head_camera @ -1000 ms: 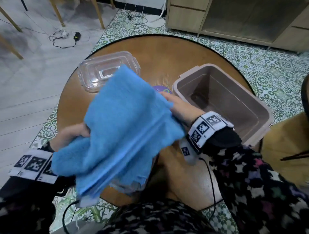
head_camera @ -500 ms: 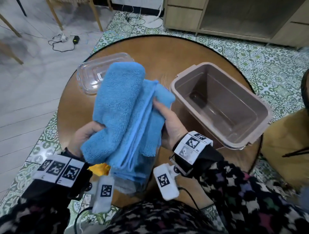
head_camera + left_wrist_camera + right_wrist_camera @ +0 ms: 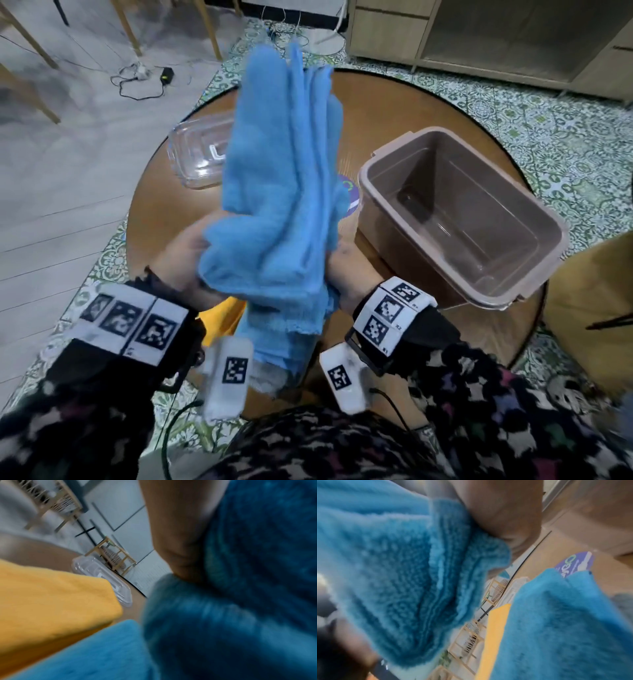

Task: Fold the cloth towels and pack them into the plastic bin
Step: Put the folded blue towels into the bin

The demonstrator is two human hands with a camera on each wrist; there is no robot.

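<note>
Between both hands, blue towel (image 3: 281, 192) stands upright, long axis pointing away; left hand (image 3: 186, 260) & right hand (image 3: 346, 270) clamp its base. Plastic bin (image 3: 534, 294) sits just right, nearer right hand.

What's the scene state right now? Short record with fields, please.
held item: blue towel, folded into layers, raised upright over the table
left hand: grips the towel's lower left side
right hand: grips its lower right side
plastic bin: on the table's right, open, nothing inside
clear lid: on the table's left
waiting pile: yellow towel, another blue towel, near table edge
</note>
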